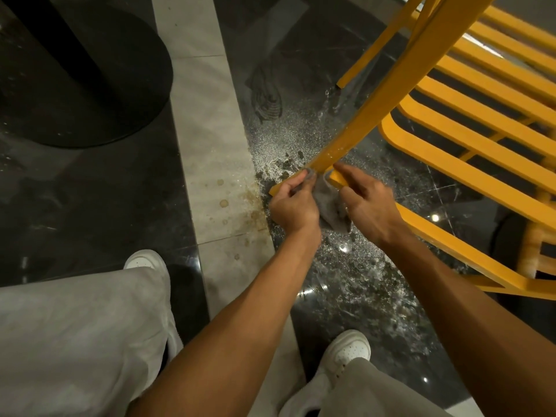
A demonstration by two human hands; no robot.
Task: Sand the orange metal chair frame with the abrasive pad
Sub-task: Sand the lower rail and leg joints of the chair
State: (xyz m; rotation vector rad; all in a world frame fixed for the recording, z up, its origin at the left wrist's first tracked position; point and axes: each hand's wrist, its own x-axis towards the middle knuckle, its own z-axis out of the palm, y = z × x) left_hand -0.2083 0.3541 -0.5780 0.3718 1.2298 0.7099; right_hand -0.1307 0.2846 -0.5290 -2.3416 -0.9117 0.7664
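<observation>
Near the frame's centre, the left hand (pixel 293 206) and the right hand (pixel 368 203) both gripped the grey abrasive pad (pixel 329 203) wrapped around the chair frame (pixel 388 94) leg. The tilted chair could slip on the wet floor (pixel 346 266).

You are standing in what looks like a café or restaurant dining area: polished dark marble floor (pixel 90 206) with a pale tile strip (pixel 207 121), a round black pedestal table base (pixel 90 85) far left, a slatted chair (pixel 481 121) right
</observation>
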